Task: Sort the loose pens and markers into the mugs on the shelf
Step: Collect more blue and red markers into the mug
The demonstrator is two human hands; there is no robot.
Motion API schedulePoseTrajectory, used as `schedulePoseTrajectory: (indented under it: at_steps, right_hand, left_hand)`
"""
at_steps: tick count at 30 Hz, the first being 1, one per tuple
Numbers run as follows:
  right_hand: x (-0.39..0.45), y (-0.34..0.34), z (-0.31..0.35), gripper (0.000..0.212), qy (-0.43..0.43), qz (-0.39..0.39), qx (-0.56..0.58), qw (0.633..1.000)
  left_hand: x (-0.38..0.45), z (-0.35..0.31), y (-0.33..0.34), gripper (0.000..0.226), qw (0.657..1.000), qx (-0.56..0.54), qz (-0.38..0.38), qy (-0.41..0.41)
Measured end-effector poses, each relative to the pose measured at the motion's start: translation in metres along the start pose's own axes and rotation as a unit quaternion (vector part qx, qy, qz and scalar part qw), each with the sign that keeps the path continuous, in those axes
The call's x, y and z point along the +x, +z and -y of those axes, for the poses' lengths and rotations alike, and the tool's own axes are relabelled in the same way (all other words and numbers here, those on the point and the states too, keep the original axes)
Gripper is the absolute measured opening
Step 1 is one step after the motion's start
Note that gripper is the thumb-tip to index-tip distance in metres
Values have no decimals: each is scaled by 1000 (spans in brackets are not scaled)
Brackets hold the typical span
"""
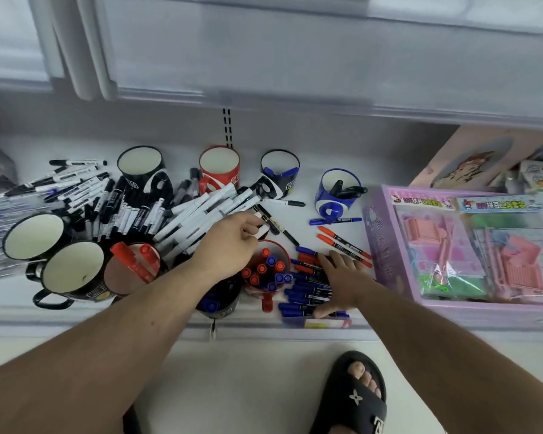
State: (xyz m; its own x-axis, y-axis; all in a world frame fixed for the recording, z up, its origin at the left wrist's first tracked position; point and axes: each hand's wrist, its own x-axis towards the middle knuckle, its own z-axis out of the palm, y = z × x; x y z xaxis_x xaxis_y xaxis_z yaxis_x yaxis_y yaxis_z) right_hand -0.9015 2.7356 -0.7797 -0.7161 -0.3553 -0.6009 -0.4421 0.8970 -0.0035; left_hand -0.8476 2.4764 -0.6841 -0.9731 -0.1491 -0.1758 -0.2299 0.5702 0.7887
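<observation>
Markers (308,289) are lying crosswise under your right hand (342,283), whose flat fingers are resting on them beside the red mug (265,274); your left hand (232,242) is pinching a black pen (265,218).

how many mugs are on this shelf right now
9 mugs: black, red, dark and blue along the back; two black and one with red markers front left; two marker-filled by the arms. Others may be hidden.
</observation>
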Motion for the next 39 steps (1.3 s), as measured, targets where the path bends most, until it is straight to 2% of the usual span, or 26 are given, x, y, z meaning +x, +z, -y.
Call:
schedulePoseTrajectory:
  at_steps: [10,17,20,25,27,33,37,39]
  right_hand:
    - [1,-6,-4,129,-45,-32,-43,998]
    - [9,-6,5,132,-40,-5,14,999]
    - [14,-7,8,112,-28,3,71,997]
    - [24,-13,-2,60,15,-11,188,982]
    - [26,-16,-5,53,49,-31,215,975]
    - [27,-21,1,66,106,-64,189,974]
    - [28,-27,15,86,122,-102,172,972]
    - [29,-27,20,84,121,-102,151,976]
  left_hand:
    - [3,1,0,32,1000,-1,-14,-12]
    - [4,0,0,29,1000,-3,-13,-3]
    - [5,3,0,28,1000,-3,-17,-8]
    - [4,5,-1,29,1000,-2,-14,-15]
    - [4,4,-2,30,1000,-6,-12,-18]
    - [2,3,-5,30,1000,-10,-17,-24]
    - [2,1,-6,30,999,-17,-17,-26]
    - [1,1,-6,31,999,-21,-16,-28]
